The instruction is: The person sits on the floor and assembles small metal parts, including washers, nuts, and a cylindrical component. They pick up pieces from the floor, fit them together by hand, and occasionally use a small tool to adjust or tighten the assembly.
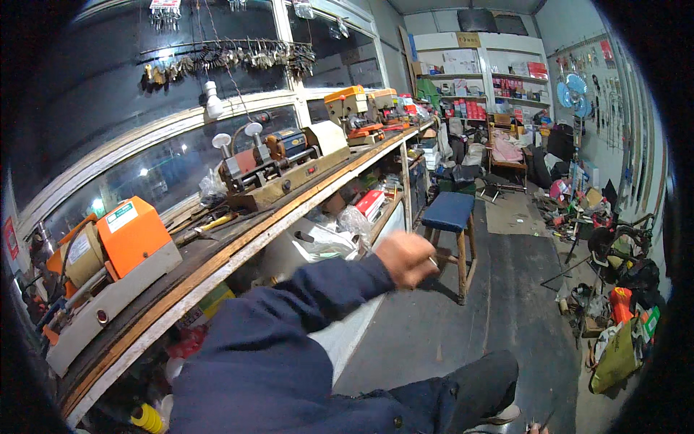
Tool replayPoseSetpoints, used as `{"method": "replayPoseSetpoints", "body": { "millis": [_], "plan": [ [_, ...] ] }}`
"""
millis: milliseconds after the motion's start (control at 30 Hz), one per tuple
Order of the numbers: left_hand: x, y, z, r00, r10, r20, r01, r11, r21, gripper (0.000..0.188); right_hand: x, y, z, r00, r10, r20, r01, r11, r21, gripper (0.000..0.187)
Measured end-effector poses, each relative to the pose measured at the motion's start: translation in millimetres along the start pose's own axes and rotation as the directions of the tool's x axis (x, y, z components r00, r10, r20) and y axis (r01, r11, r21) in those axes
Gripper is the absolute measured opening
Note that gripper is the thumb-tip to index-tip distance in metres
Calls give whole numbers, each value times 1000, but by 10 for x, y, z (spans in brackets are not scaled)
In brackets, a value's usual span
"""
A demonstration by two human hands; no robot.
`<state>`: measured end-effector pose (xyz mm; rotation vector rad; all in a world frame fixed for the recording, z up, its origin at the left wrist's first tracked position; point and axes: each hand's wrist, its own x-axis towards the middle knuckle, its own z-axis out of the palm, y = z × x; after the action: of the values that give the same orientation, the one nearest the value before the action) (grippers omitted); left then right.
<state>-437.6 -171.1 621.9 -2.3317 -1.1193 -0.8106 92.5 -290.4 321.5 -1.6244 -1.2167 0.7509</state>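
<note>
The person's left hand (pixel 403 259) hangs in the air at the end of an outstretched arm, its fingers curled inward and slightly blurred. Its grip is pinched around a slim stick (pixel 434 262), which juts from between the fingers toward the right. The stick is pale, straight and very small; so little of it shows that it may be a short rod or something rolled, and its material cannot be told. It appears just below the seat of a wooden stool (pixel 448 211) with a padded blue top. A navy sleeve (pixel 289 304) runs back from the wrist to the lower left. At the bottom edge a sliver of the right hand (pixel 538 429) shows; whether its grip is spread or pressed together cannot be told.

Left of the arm stretches a long bench (pixel 278 217) with a worn wooden edge. Nearest on it stands a grey machine with an orange housing (pixel 134 228); beyond it sits a machine with a blue motor (pixel 287 142), then a yellow-topped one (pixel 345 101). Plastic bags and a red-and-white box (pixel 371 205) crowd the space beneath. Bunches of keys (pixel 238 58) hang before the window. Farther right, an olive bag (pixel 616 358) lies among clutter, and a blue fan (pixel 573 92) stands near the wall.
</note>
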Motion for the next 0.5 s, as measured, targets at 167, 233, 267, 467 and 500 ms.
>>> {"method": "replayPoseSetpoints", "body": {
  "millis": [167, 233, 267, 467, 500],
  "plan": [
    [-202, -643, -1485, 933, 11, -360, 189, 837, 514, 12, 52, -99, 17, 999, -15, 47, 17, 999, -41, 44],
    [-301, -928, -2065, 905, 29, -425, 289, 689, 664, 16, 81, -148, 5, 996, -92, -2, 88, 952, -293, 46],
    [-392, -1063, -2306, 832, -36, -553, 445, 640, 627, 16, 33, -151, -17, 998, -65, -23, 60, 980, -189, 50],
    [-1129, -2011, -3736, 369, -502, -782, 917, 59, 395, 45, -31, -188, -112, 990, -132, -42, 136, 986, 97, 20],
    [-1290, -2146, -3821, 345, -569, -747, 879, -82, 469, 47, -67, -201, -139, 986, -152, -72, 161, 978, 130, 21]
  ]
}}
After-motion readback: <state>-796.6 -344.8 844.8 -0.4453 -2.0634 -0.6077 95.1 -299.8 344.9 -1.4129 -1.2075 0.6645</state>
